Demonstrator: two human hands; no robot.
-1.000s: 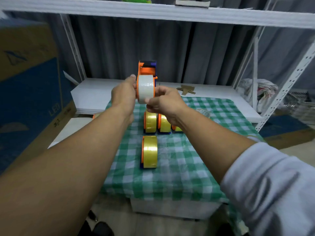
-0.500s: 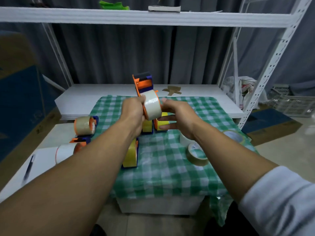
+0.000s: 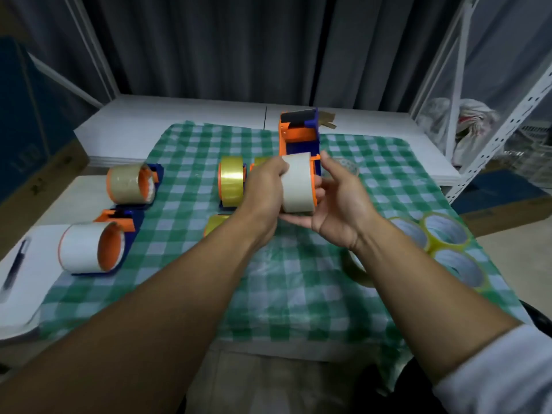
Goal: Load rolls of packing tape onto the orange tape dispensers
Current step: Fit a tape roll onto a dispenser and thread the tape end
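An orange and blue tape dispenser [image 3: 299, 135] is held above the green checked cloth [image 3: 286, 282], with a white tape roll [image 3: 297, 182] on its hub. My left hand [image 3: 264, 189] grips the roll from the left side. My right hand [image 3: 340, 207] cups the roll and dispenser from the right and below, fingers curled under. Behind my left hand stand loaded dispensers with yellow tape [image 3: 231, 180]. Two more loaded dispensers lie at the left: one with brownish tape [image 3: 128, 183], one with white tape [image 3: 86, 249].
Several loose yellow-rimmed tape rolls [image 3: 442, 234] lie at the right of the cloth, and another loose roll [image 3: 357, 270] under my right forearm. A white shelf post [image 3: 501, 121] rises at the right. A pen [image 3: 15, 264] lies on a white board at the left.
The view tilted down and the hands with the dispenser lowered toward the table. The dispenser now points away, upright, and my right hand cups the roll from below.
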